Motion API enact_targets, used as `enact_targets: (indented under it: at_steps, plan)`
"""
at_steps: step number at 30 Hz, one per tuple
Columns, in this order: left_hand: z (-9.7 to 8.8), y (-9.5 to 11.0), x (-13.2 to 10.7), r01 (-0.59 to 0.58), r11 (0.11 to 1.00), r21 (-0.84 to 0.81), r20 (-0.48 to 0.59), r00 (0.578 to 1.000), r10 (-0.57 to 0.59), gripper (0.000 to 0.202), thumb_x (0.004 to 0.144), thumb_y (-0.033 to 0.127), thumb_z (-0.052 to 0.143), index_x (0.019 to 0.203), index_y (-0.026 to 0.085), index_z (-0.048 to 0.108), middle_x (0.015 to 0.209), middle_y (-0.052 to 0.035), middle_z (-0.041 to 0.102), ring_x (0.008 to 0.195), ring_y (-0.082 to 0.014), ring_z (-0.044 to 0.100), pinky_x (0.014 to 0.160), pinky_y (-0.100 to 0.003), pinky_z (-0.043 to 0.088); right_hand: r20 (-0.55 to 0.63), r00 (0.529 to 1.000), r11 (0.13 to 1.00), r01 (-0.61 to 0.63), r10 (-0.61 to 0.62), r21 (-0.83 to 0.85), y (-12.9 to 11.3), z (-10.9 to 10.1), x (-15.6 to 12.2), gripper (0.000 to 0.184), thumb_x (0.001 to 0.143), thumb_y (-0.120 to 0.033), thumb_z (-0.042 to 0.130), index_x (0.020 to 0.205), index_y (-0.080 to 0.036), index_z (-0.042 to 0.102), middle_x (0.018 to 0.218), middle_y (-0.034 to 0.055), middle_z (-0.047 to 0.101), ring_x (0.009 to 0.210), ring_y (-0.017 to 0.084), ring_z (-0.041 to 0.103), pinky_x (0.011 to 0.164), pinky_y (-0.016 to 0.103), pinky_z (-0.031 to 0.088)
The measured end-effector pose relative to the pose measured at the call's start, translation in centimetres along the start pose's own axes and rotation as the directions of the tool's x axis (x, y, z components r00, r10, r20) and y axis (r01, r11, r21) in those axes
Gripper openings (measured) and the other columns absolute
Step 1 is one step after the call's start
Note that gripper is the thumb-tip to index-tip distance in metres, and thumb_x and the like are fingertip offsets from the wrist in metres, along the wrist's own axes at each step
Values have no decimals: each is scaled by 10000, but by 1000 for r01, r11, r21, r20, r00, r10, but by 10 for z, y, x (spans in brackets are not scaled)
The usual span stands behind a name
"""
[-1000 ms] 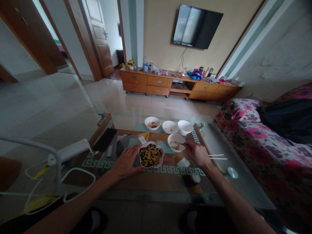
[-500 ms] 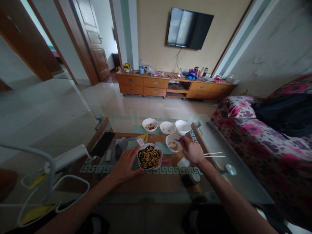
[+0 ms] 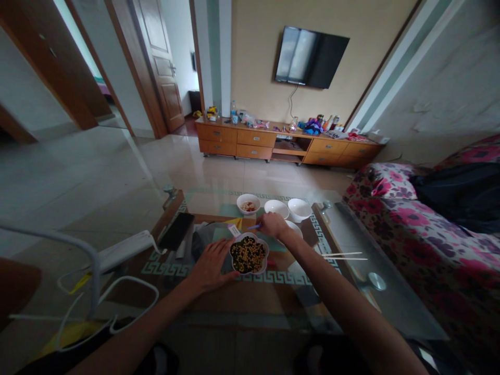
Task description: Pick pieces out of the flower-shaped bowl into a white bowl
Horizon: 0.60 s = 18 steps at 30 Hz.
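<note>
My left hand [image 3: 213, 266] rests open, fingers spread against the rim of a white flower-shaped bowl [image 3: 249, 254] of yellow beans and dark green pieces, near the front of the glass-topped bench [image 3: 385, 307]. My right hand [image 3: 274, 225] is closed on a thin bluish utensil [image 3: 253, 227], too small to identify, just above a white bowl [image 3: 294, 229]; three more white bowls [image 3: 276, 208] stand beyond it.

Ahead of me, a black wall-mounted TV [image 3: 311, 57] is hanging above a long wooden sideboard [image 3: 287, 146], with a plastic water bottle [image 3: 233, 112] standing on its top. A pink-flowered sofa [image 3: 414, 245] is stretching along my right, a dark cloth [image 3: 457, 198] lying over it, and a panelled wooden door [image 3: 158, 65] is standing open on my left.
</note>
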<state>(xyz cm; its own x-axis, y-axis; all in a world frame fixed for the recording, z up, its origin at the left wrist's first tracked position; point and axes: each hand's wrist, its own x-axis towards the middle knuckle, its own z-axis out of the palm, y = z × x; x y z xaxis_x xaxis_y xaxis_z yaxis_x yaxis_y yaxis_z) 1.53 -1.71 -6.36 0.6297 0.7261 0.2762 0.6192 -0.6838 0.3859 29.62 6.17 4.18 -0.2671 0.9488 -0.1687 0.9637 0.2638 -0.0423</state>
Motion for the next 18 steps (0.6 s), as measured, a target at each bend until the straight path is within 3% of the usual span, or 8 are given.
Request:
enact_targets:
  at_steps: [4,8,11,14,18]
  plan:
    - [0,2,1,18,999,-29,13,1000,-18,1034,971,905,452,1653,148,277,1596,-192,439,1479,-394,398,1232,-602,332,53,998,1000,20,-20,-12,-4,11,17,313,961,-415,687,1131,-205,845,1126,170,823,1037,317,775,881,354,561]
    - [-1,4,1,29,999,-42,15,999,-28,1055,950,924,467,1644,149,293,1597,-189,439,1482,-391,392,1234,-619,336,69,998,1000,15,-14,-13,-12,17,22,302,969,-381,683,1122,-173,840,1125,189,816,1062,310,765,883,340,553]
    - [-3,5,1,26,999,-41,19,999,-25,1055,949,931,457,1645,158,284,1603,-179,436,1484,-380,389,1235,-613,341,61,998,1000,-1,1,4,-11,10,20,258,962,-332,678,1081,-175,845,1094,178,823,1028,295,770,858,321,547]
    - [-2,5,1,20,999,-38,19,1000,-20,1056,953,929,450,1653,161,259,1607,-181,428,1489,-381,380,1236,-611,334,29,999,999,-22,21,33,6,-5,6,243,951,-268,655,1092,-208,843,1062,131,834,982,267,777,837,302,541]
    - [1,2,0,16,999,-27,15,1000,-16,1056,955,927,450,1654,160,254,1601,-188,432,1484,-385,381,1235,-604,323,-52,995,993,-74,79,91,52,-8,-38,293,996,-299,606,1183,-212,815,1129,107,831,993,257,778,841,308,550]
